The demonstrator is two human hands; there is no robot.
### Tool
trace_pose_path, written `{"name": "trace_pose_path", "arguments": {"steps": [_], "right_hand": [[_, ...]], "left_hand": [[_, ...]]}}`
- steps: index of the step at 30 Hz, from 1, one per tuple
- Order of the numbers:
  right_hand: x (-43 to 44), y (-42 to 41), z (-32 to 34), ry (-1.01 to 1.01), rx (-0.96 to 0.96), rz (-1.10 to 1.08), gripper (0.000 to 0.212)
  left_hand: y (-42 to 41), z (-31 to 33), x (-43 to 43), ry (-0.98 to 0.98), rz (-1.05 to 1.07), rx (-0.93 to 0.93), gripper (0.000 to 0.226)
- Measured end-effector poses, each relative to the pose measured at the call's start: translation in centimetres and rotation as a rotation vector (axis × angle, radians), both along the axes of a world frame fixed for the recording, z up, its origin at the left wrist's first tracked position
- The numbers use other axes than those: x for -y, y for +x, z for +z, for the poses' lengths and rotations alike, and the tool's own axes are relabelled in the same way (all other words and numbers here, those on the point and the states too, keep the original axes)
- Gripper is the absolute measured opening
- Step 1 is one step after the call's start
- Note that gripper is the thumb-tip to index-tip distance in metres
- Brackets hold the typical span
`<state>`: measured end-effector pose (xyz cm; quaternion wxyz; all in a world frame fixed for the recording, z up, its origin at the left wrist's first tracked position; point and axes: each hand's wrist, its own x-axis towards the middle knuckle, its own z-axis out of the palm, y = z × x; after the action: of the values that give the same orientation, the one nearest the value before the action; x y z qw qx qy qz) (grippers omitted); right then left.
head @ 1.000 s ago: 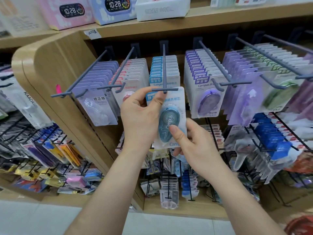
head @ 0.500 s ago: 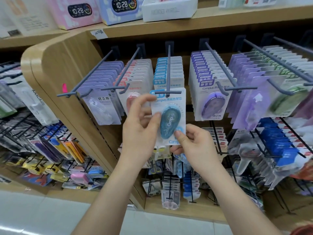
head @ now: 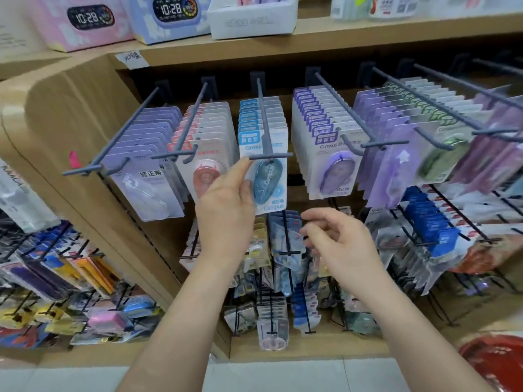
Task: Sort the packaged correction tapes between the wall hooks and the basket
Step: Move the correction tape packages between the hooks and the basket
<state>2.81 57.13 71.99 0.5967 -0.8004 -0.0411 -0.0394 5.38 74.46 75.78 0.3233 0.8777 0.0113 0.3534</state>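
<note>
**Blue correction tape hangs on the centre hook, both hands close by**

At the lower right corner of the frame, a blurred part of the red basket (head: 498, 360) shows above the pale floor tiles. Two bare forearms rise from the bottom edge.

The right hand (head: 342, 244) hangs at centre frame with its fingers loosely curled and nothing in them. It sits just below the hanging packs, in front of a lower rack of small mixed packets (head: 283, 250).

The left hand (head: 226, 210) is higher and slightly left of centre, its back to the camera. Its fingers are nearly straight. The index fingertip reaches the upper left corner of the blue correction tape pack (head: 268, 179), and the side of the hand lies against the pack's left edge.

That pack is the front one of a blue row on the centre wall hook (head: 264, 128), directly under the hook's short crossbar. To its left hang rows of red packs (head: 206, 171) and lilac packs (head: 147, 190). To its right are purple packs (head: 336, 171) and, further right, green ones (head: 435, 162), all on similar grey hooks.

Along the top of the frame, a wooden shelf (head: 339, 38) carries a pink clock box (head: 85, 21), a blue clock box (head: 172, 15) and a white box (head: 252, 18).
</note>
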Motion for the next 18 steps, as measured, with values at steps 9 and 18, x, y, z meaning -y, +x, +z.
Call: {"name": "trace_pose_path", "arguments": {"steps": [9,18], "right_hand": [[3.6,-7.3,-2.4,-0.385,-0.138,-0.135,0.017],[12.0,-20.5,-7.6,-0.616,-0.42,-0.439,0.015]], "left_hand": [[-4.1,-2.6,-2.9,0.075,-0.362,0.059,0.018],[-6.9,-8.9,4.7,0.115,-0.824,-0.271,0.011]]}}
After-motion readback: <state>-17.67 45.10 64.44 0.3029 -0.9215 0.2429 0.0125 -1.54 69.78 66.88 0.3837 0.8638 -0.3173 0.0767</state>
